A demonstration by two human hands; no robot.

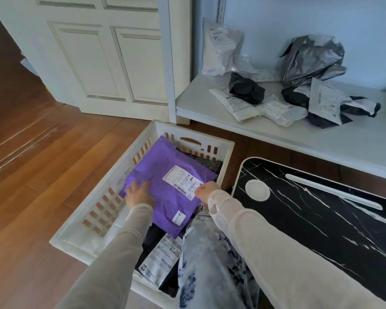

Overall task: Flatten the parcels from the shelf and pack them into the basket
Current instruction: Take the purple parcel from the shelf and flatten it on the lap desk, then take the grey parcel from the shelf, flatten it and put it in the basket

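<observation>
Pressing the purple parcel (165, 188) flat in the basket (196, 133) needs even strokes; left hand (138, 194) grip released, right hand (206, 190) unclear.

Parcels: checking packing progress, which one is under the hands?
The purple parcel in the basket: left hand and right hand touch it; those on the shelf lie untouched.
</observation>
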